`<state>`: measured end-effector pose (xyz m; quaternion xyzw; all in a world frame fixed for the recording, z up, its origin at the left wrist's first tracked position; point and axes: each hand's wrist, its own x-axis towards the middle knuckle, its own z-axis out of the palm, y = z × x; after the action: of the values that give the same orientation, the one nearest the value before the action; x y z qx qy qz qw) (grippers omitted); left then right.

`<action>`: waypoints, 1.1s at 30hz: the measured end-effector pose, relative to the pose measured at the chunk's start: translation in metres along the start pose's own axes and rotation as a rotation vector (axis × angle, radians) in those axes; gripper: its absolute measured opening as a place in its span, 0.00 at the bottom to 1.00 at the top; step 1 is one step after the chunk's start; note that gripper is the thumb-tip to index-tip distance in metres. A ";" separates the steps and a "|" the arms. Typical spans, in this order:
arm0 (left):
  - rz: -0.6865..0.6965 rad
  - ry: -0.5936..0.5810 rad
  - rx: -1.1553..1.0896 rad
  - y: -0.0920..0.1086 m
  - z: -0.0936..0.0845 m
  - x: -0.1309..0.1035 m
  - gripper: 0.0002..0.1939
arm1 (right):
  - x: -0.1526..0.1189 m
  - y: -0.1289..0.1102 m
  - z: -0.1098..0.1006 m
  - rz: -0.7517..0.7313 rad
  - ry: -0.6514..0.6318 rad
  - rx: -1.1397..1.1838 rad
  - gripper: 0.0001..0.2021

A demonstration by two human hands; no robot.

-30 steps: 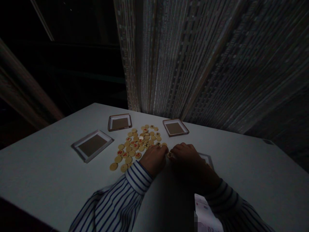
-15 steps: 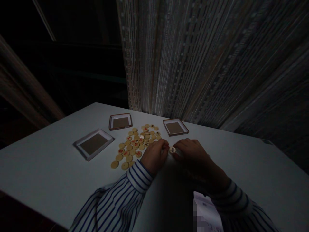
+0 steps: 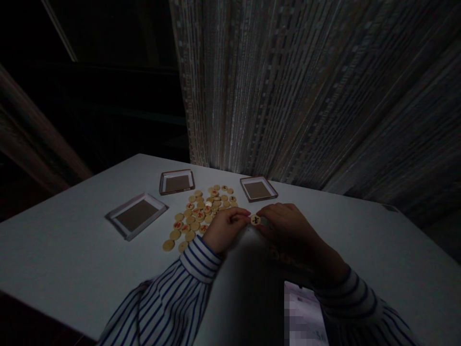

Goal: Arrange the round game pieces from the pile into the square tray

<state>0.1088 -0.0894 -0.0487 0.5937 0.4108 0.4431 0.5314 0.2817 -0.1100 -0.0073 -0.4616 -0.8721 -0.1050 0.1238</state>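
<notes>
Between my two hands a round xiangqi piece (image 3: 255, 219) with a dark character is held, its marked face turned towards me. At its left edge, the fingertips of my left hand (image 3: 225, 227) are pinched together against it. My right hand (image 3: 288, 226) grips the opposite edge, its palm side in deep shadow. Just left of my left hand lies a loose spread of xiangqi pieces (image 3: 195, 226), some with red or black characters and many with a plain face up. Dim round shapes, apparently more pieces, show beneath my right hand.
Three shallow box parts stand on the white table (image 3: 72, 240): one at the left (image 3: 137, 216), one at the back (image 3: 176, 182) and one behind my hands (image 3: 258, 189). A lit screen (image 3: 304, 317) is below my right wrist. A string curtain (image 3: 230, 96) hangs behind the table.
The view has shifted slightly, and more light falls on my left hand. Both hands keep hold of the same piece, its face now turned a little differently.
</notes>
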 end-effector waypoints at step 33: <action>-0.080 -0.038 -0.230 0.022 0.008 -0.011 0.14 | -0.010 0.006 -0.027 -0.097 0.067 0.182 0.11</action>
<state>0.1136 -0.1039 -0.0285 0.5203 0.3704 0.4545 0.6209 0.2955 -0.1222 0.0160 -0.4018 -0.8948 -0.0466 0.1890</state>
